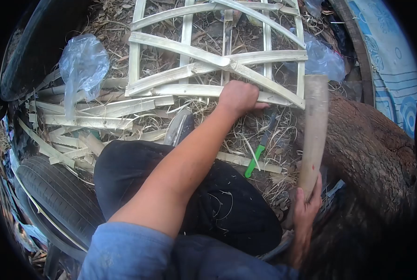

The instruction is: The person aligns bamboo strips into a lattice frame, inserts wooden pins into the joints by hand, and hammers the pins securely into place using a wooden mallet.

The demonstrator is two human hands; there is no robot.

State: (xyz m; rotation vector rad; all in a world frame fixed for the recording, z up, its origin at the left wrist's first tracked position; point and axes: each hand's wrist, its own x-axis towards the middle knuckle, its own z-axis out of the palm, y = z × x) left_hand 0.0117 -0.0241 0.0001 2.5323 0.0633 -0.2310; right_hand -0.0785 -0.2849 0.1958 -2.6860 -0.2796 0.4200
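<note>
My left hand [238, 98] is closed round the near crosspiece of a lattice frame [185, 46] made of pale split-bamboo strips. Several of its strips cross diagonally over the upright ones. At my right side, my right hand [306, 207] grips the lower end of a thick wooden stick [315, 126], held roughly upright beside the frame's near right corner. A knife with a green handle [254, 161] lies on the ground between my two hands, its dark blade pointing toward the frame.
Loose bamboo strips [89, 122] and shavings litter the ground at left. Clear plastic bags [83, 65] lie on both sides of the frame. A tyre [59, 196] stands at lower left, a thick log [362, 140] at right, and a blue patterned sheet [388, 60] beyond it.
</note>
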